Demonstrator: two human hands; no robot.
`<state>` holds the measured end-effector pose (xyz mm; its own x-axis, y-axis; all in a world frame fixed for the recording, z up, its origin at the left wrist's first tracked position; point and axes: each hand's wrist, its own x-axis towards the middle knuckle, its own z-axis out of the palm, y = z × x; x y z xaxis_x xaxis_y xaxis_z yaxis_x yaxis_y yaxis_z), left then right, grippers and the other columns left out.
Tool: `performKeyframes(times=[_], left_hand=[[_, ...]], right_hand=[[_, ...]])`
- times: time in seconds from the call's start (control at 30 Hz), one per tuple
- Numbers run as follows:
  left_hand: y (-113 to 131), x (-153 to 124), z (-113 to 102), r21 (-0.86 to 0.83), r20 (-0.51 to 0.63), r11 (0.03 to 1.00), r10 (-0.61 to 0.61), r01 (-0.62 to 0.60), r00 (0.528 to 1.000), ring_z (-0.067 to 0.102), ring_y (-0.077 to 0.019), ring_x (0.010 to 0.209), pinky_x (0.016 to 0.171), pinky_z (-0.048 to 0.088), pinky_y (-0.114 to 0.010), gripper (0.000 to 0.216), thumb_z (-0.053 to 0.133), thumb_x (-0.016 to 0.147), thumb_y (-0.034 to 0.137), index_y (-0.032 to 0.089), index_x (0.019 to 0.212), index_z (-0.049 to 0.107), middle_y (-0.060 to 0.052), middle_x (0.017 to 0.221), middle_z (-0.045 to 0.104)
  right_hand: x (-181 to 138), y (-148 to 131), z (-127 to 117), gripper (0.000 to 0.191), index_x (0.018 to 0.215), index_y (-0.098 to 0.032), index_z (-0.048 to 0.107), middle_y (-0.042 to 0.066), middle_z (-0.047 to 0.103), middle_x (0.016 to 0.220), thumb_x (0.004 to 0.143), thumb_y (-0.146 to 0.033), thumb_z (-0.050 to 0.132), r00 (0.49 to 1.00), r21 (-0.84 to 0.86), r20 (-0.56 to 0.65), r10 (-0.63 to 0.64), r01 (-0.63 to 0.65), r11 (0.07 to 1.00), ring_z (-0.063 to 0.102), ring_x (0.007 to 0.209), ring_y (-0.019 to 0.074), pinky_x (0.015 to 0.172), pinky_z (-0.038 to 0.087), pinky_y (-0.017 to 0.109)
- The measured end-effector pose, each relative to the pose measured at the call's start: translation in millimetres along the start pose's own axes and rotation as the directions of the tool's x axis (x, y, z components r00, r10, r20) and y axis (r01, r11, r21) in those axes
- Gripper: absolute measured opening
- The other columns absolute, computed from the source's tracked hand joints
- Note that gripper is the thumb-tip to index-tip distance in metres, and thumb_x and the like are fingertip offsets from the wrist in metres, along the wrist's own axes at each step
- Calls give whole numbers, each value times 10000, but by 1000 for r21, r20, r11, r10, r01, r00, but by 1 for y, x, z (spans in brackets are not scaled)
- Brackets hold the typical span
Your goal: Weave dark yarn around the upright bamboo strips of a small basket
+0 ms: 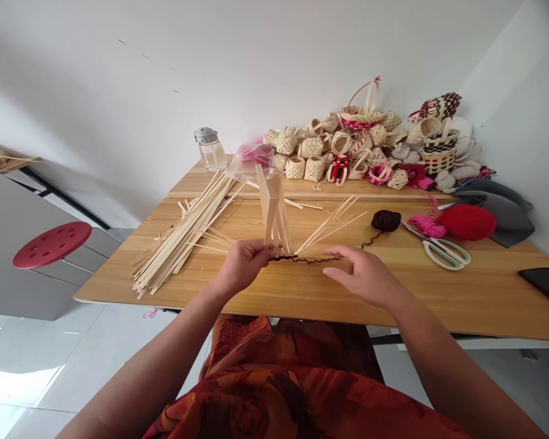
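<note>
My left hand [243, 265] is closed on the lower end of a partly woven basket [278, 213], its pale wood strips standing up and leaning together. Dark brown yarn [311, 261] runs along the bottom of these strips and trails rightward past my right hand [366, 275]. That hand hovers beside the yarn with thumb and forefinger apart; whether the yarn touches its fingers I cannot tell. Farther back, the strand leads to a dark brown yarn ball [386, 221]. Thin splints [332, 225] fan out to the right of the upright strips.
Loose wood strips [183, 238] lie in a long pile at left. Small woven baskets [311, 147] crowd the back, near a lidded glass jar [211, 149]. Scissors [443, 251], a red yarn ball [467, 222] and a phone [545, 285] lie at right. A red stool [52, 244] stands left.
</note>
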<state>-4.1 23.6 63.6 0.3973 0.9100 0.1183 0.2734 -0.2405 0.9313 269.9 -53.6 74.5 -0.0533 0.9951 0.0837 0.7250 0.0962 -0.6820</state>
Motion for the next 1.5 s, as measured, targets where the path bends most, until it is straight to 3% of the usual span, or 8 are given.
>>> performKeyframes(times=[0.07,0.2,0.3,0.47,0.63,1.03,1.3,1.5], left_hand=[[4,-1,1,10,5,1000,24,-24,1000,677,-178,761,643,540,-260,306,629,873,392,186,1027,795,-43,836,763],[10,-4,2,4,-14,999,32,-32,999,674,-176,739,630,537,-260,318,638,871,408,179,1033,789,-41,824,760],[14,-5,0,-25,-12,999,22,-22,1000,681,-178,772,657,546,-262,323,642,875,410,176,1054,775,-45,876,768],[16,-7,-2,-113,44,994,1,4,999,692,-167,867,727,561,-258,272,611,902,354,172,1079,708,-66,1031,760],[16,-8,3,-230,-9,973,-17,15,1000,686,-137,697,625,558,-230,383,696,811,232,219,1125,479,3,814,746],[6,-7,11,-212,-82,975,-89,70,993,675,-150,605,586,599,-277,414,710,767,238,243,1043,402,53,677,705],[1,-4,11,-252,54,965,-57,69,997,676,-144,725,678,576,-262,388,709,793,281,180,1139,568,-2,782,711],[37,-29,10,-138,-291,984,66,-111,954,611,-128,639,554,488,-230,272,734,830,413,180,752,619,-7,681,640]], right_hand=[[3,-15,16,290,1096,-257,666,46,710,1163,839,-391,667,1000,171,-11,6,-4,985,631,666,149,649,503,308],[12,-31,54,247,931,-227,561,51,699,1008,788,-353,719,997,471,-72,39,-1,882,675,902,197,685,515,279],[14,-38,71,291,924,-240,497,6,667,847,785,-362,721,994,571,-48,101,-55,819,646,712,164,604,484,267],[12,-48,66,223,901,-225,534,-47,555,674,840,-388,673,993,508,-113,28,33,861,483,563,118,558,395,252],[11,-52,56,219,983,-208,623,-91,375,525,876,-398,645,977,333,-213,-3,75,940,360,484,110,511,319,249],[16,-31,67,257,903,-173,729,13,661,682,862,-402,620,990,363,-141,22,31,931,510,568,143,546,384,258],[14,-35,67,258,851,-168,705,-21,578,582,872,-407,611,983,366,-177,54,15,930,420,493,114,492,328,246],[19,-30,59,287,853,-167,696,-54,448,516,880,-442,617,945,338,-321,69,46,940,365,469,107,469,309,241]])
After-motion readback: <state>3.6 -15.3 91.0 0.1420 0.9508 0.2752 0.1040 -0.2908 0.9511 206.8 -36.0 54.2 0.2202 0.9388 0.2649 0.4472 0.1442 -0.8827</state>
